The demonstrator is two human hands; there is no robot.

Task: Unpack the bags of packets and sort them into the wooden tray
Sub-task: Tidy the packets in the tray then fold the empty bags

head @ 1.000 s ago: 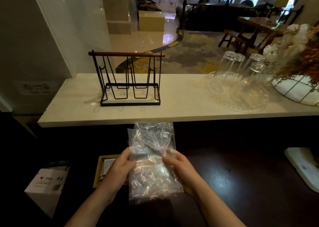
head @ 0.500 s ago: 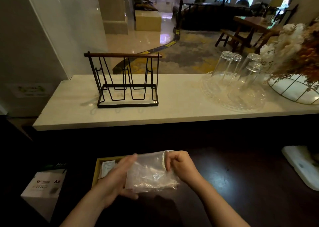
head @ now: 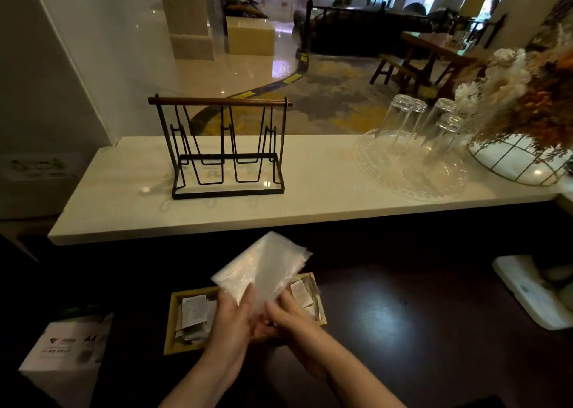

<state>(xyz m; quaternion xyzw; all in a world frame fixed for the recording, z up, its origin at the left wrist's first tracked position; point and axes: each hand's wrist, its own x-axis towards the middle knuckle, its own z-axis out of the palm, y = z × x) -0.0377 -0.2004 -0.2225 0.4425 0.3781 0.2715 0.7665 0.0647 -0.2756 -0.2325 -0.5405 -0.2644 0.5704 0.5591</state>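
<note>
Right of the tray (head: pixel 169 330) the dark desk (head: pixel 403 320) lies bare as far as a white object (head: pixel 533 293) at the right edge — open room to pass. Both hands and a plastic bag (head: pixel 263 268) cover the tray's middle. On the left, a white box (head: pixel 62 352) stands near the tray — a narrower gap.

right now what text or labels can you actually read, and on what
"A4": on the white box at lower left; its logo and small print are too blurred.
Packets in the wooden tray: printed, too small to read.
Green-marked label at far left: blurred, unreadable.
</note>
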